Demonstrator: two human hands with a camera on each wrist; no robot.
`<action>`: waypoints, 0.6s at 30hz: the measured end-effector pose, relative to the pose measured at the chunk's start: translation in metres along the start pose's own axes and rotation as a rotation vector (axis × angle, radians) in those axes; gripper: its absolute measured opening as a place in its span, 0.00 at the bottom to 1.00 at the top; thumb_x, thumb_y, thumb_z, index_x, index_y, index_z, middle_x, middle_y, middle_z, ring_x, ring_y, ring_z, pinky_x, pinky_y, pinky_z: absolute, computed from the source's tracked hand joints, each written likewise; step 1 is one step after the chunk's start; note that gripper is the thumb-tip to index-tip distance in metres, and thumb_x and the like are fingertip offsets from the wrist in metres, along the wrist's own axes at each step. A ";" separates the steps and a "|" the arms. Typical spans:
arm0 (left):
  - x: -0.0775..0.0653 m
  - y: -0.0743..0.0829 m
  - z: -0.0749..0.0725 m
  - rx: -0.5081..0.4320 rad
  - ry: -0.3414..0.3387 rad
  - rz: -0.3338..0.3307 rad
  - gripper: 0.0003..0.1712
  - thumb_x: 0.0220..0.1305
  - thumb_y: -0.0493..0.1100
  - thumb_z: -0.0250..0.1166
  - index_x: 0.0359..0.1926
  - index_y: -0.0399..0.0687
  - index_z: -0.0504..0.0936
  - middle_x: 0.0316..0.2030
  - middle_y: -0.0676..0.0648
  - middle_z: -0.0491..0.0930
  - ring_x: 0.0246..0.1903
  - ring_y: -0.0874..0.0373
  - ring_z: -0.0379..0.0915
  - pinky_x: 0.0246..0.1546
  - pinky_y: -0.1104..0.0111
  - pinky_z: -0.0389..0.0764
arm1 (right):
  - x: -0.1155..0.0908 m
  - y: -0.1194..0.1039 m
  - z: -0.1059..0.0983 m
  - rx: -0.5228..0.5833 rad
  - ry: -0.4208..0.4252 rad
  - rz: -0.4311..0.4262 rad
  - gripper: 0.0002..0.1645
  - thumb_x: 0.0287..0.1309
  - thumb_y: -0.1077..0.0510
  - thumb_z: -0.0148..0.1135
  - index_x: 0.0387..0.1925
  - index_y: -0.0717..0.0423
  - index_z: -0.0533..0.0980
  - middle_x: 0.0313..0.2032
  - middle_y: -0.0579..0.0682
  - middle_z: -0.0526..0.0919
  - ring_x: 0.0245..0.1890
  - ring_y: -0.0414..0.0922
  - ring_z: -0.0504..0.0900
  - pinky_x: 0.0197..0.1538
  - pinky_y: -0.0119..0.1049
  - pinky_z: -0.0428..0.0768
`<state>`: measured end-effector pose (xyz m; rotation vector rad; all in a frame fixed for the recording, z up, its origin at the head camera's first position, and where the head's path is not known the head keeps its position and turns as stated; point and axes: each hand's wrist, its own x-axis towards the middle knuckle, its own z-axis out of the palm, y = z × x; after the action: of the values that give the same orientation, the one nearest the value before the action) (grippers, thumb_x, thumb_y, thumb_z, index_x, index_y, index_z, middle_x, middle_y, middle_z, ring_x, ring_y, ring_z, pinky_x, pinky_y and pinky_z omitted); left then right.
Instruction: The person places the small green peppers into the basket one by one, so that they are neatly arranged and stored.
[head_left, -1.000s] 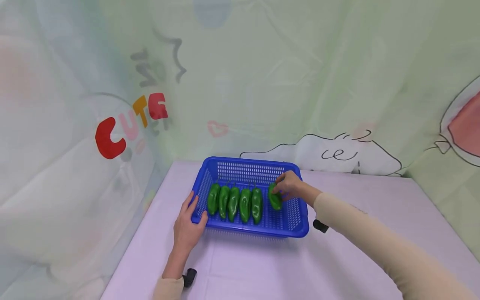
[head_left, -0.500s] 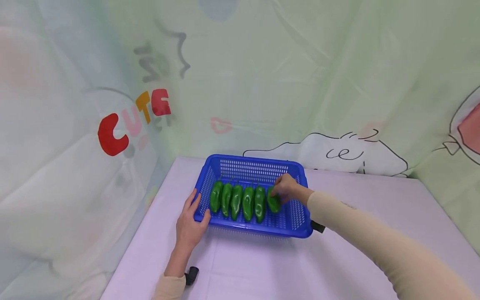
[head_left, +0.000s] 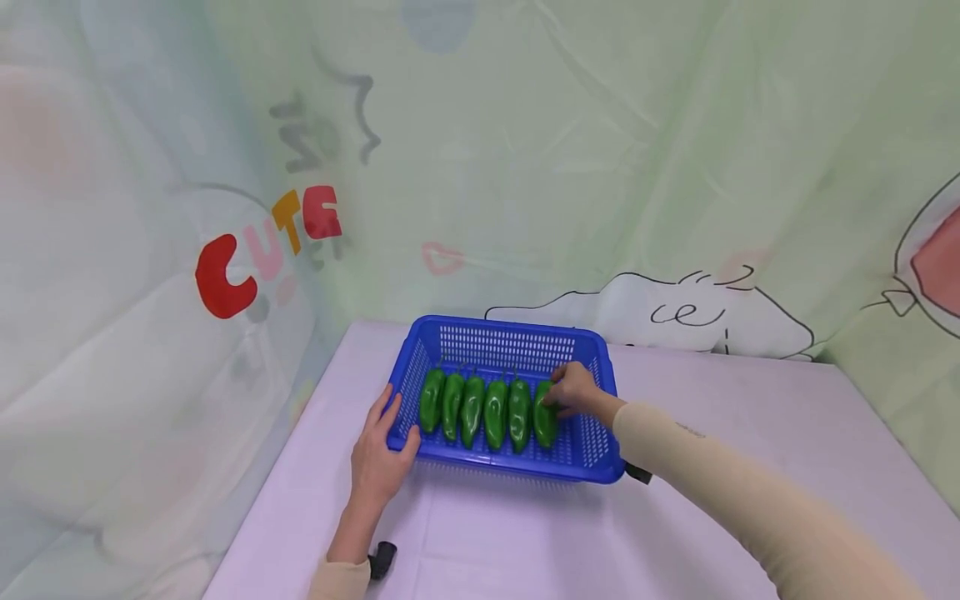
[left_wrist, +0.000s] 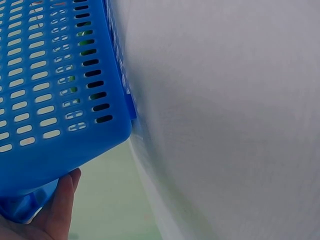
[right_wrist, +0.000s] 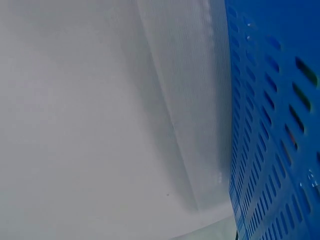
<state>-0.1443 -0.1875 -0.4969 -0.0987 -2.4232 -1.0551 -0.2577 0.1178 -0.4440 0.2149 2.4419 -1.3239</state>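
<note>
A blue plastic basket (head_left: 495,458) with slotted walls holds several long green peppers (head_left: 495,414) side by side, stems toward the far wall. My right hand (head_left: 573,388) reaches over its right side and pinches the upper part of the rightmost green pepper (head_left: 544,427), partly covering it. This pepper lies next to the row, near the basket floor. At the front left corner, my left hand (head_left: 378,458) rests on the rim with fingers straight and spread. The left wrist view shows its fingers (left_wrist: 62,202) at the rim. The right wrist view hides the right hand behind the basket wall (right_wrist: 272,130).
The basket stands on a table with a pale lilac cloth (head_left: 487,550). A printed fabric curtain (head_left: 525,167) hangs behind it and on both sides. A black wrist camera (head_left: 384,560) sits under the left wrist.
My right hand has brought the rightmost pepper left, close beside the row, and it now lies straighter along the others. The left hand stays at the basket corner.
</note>
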 end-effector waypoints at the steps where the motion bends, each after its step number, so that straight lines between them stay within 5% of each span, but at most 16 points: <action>1: 0.000 0.000 0.000 0.003 0.001 0.001 0.35 0.59 0.45 0.66 0.66 0.35 0.72 0.71 0.44 0.65 0.67 0.43 0.64 0.57 0.47 0.74 | 0.000 0.001 0.001 0.001 0.004 -0.006 0.34 0.49 0.74 0.65 0.60 0.77 0.65 0.54 0.76 0.72 0.51 0.67 0.80 0.42 0.49 0.85; 10: -0.002 -0.002 0.002 -0.001 0.008 0.003 0.35 0.58 0.45 0.66 0.65 0.34 0.73 0.70 0.44 0.65 0.67 0.42 0.64 0.58 0.47 0.73 | 0.000 0.004 0.003 -0.024 0.008 -0.013 0.35 0.49 0.72 0.68 0.59 0.76 0.66 0.54 0.75 0.72 0.51 0.68 0.80 0.41 0.50 0.85; 18: -0.004 -0.005 0.003 0.009 0.001 0.001 0.34 0.59 0.45 0.66 0.65 0.36 0.73 0.70 0.44 0.65 0.67 0.43 0.64 0.57 0.47 0.74 | -0.008 -0.006 -0.011 -0.161 0.016 -0.126 0.36 0.56 0.61 0.67 0.61 0.76 0.66 0.58 0.75 0.70 0.53 0.68 0.77 0.40 0.51 0.85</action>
<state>-0.1431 -0.1880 -0.5040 -0.0963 -2.4267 -1.0432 -0.2544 0.1241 -0.4307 0.0313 2.5979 -1.1705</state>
